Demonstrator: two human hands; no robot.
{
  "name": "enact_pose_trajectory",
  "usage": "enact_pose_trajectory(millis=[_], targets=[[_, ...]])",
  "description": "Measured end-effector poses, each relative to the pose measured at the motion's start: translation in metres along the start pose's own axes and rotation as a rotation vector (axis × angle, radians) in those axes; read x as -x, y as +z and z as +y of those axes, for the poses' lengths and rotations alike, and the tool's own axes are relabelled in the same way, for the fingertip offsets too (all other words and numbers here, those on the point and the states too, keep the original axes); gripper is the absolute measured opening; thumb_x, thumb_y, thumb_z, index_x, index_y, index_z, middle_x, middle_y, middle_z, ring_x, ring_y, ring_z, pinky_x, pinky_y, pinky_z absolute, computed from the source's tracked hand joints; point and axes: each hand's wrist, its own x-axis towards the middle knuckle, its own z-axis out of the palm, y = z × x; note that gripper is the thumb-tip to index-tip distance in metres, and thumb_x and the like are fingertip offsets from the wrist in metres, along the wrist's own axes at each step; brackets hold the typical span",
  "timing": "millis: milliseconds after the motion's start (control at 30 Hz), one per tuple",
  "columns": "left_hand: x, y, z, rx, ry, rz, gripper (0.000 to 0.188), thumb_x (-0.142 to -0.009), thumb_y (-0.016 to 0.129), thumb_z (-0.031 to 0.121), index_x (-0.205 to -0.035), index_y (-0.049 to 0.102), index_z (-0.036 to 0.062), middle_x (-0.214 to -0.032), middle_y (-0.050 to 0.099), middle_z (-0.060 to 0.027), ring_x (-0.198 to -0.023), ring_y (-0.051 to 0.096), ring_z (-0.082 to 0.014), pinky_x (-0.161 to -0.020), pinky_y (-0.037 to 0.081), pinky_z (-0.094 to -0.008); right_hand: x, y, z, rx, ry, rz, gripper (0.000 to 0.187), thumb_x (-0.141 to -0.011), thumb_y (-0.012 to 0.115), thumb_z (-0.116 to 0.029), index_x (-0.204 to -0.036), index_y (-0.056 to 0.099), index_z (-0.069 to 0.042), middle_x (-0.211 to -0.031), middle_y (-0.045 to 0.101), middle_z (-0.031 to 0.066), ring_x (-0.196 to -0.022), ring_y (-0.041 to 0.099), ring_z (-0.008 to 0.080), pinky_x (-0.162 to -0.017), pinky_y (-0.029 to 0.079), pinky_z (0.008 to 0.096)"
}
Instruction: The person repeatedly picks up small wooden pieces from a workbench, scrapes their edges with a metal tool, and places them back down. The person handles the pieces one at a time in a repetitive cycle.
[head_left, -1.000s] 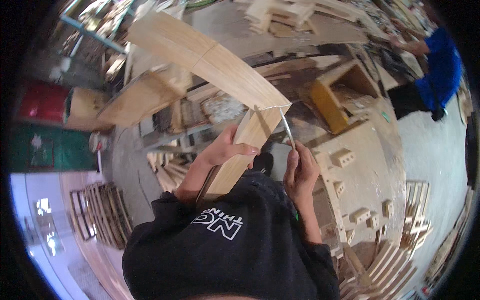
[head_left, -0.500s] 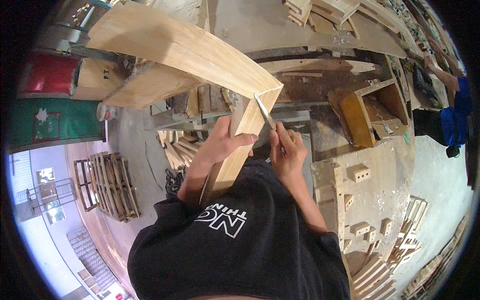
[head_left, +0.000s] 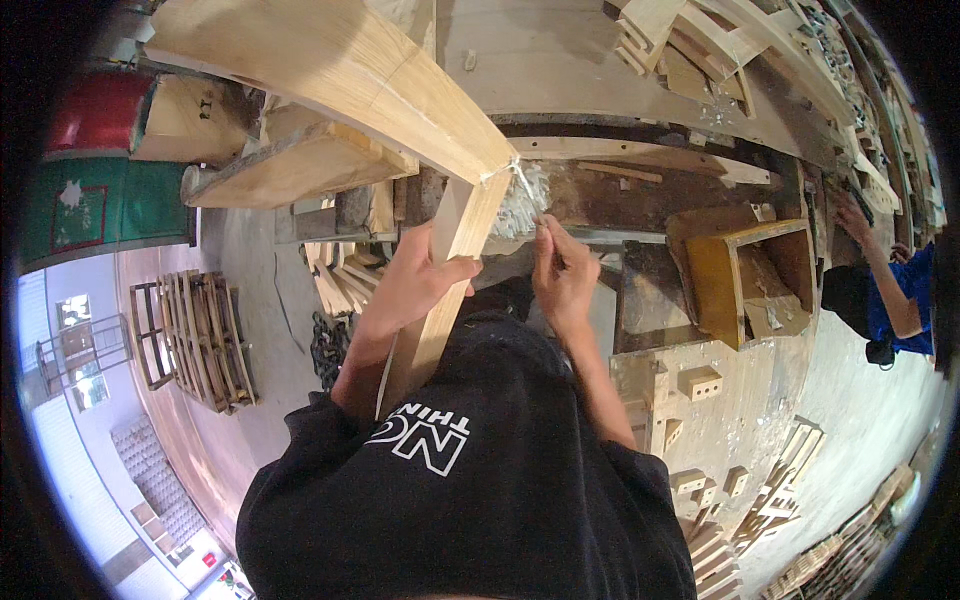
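My left hand (head_left: 418, 278) is closed round a pale wooden rail (head_left: 478, 225), thumb on its upper face. The rail meets a wide, curved wooden board (head_left: 400, 85) at an angled corner. White, glue-like paste shows along that joint. My right hand (head_left: 566, 272), fingers pinched, holds a slim spatula-like tool (head_left: 526, 186), seen nearly edge-on. Its tip is at the outer corner of the joint; whether it touches I cannot tell. Behind the tool is a whitish, crusted patch (head_left: 512, 215). The rail's lower end runs down against my black shirt.
A yellow-brown open wooden box (head_left: 715, 285) stands on the bench to the right, above several drilled wooden blocks (head_left: 700, 382). Pallets (head_left: 195, 340) stand on the floor at left. Another person in blue (head_left: 905, 300) is at the far right.
The tool has moved from the joint's inner end to its outer corner and turned edge-on. The board and rail have shifted slightly left; my left hand keeps its hold.
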Motion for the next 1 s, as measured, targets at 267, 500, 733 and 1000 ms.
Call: enact_pose_trajectory(millis=[267,500,733,1000], targets=[[-0.009,-0.010,-0.007,0.093,-0.024,0.025,0.027,-0.079,0.068,0.005,-0.102,0.059,-0.0071,-0.080,0.065,-0.0103,-0.065,0.064,-0.0154,-0.056,0.053,-0.0285,-0.010,0.030,0.028,-0.016,0.283,0.059,0.028,-0.095,0.058,-0.020,-0.108,0.066,0.004,-0.072,0.063,0.0182,-0.058,0.058,0.0183,-0.058,0.047,0.0309],[-0.014,-0.015,-0.007,0.138,-0.038,-0.022,0.026,-0.080,0.068,0.005,-0.102,0.059,-0.0057,-0.082,0.065,-0.0087,-0.066,0.064,-0.0147,-0.057,0.053,-0.0268,0.007,0.019,-0.012,-0.128,-0.041,-0.078,0.020,-0.087,0.064,-0.003,-0.105,0.066,0.006,-0.082,0.067,0.0185,-0.072,0.062,0.0277,-0.073,0.050,0.0339],[-0.009,-0.011,-0.005,0.178,0.005,-0.035,0.026,-0.082,0.068,0.004,-0.104,0.059,-0.0053,-0.084,0.065,-0.0084,-0.066,0.064,-0.0136,-0.057,0.053,-0.0264,0.010,0.025,-0.017,-0.148,-0.116,-0.075,0.023,-0.084,0.066,0.000,-0.106,0.066,0.006,-0.074,0.061,0.0144,-0.063,0.051,0.0233,-0.065,0.043,0.0311],[-0.003,-0.008,-0.006,0.150,0.001,-0.011,0.030,-0.082,0.068,0.004,-0.108,0.057,-0.0060,-0.085,0.065,-0.0091,-0.068,0.064,-0.0133,-0.057,0.054,-0.0263,0.009,0.027,-0.013,-0.121,-0.166,-0.035,0.022,-0.088,0.062,-0.001,-0.107,0.065,0.007,-0.068,0.058,0.0135,-0.060,0.052,0.0199,-0.061,0.044,0.0292]])
